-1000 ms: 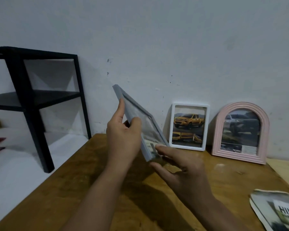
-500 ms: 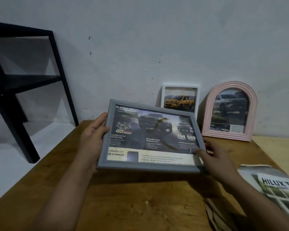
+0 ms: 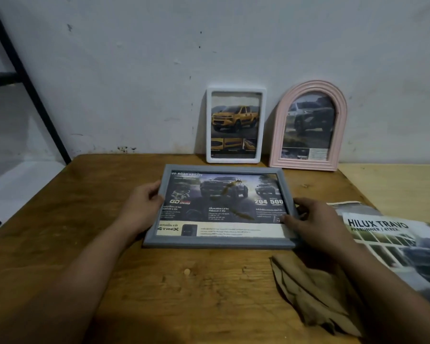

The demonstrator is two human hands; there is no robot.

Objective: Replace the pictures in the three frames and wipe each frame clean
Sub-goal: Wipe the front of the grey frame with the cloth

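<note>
We hold the grey frame (image 3: 221, 242) face up near the middle of the desk (image 3: 85, 281), its lower edge seemingly resting on the wood, though we cannot tell whether the far edge is lifted. Our left hand (image 3: 140, 207) grips its left side, fingers curled round the rim. Our right hand (image 3: 310, 219) pinches the right side, thumb on the glass. The white frame (image 3: 236, 158) and the pink arched frame (image 3: 308, 165) lean against the wall at the desk's back edge. A brown cloth (image 3: 313, 294) lies near the front right, beside a truck brochure (image 3: 395, 244) at the right edge.
</note>
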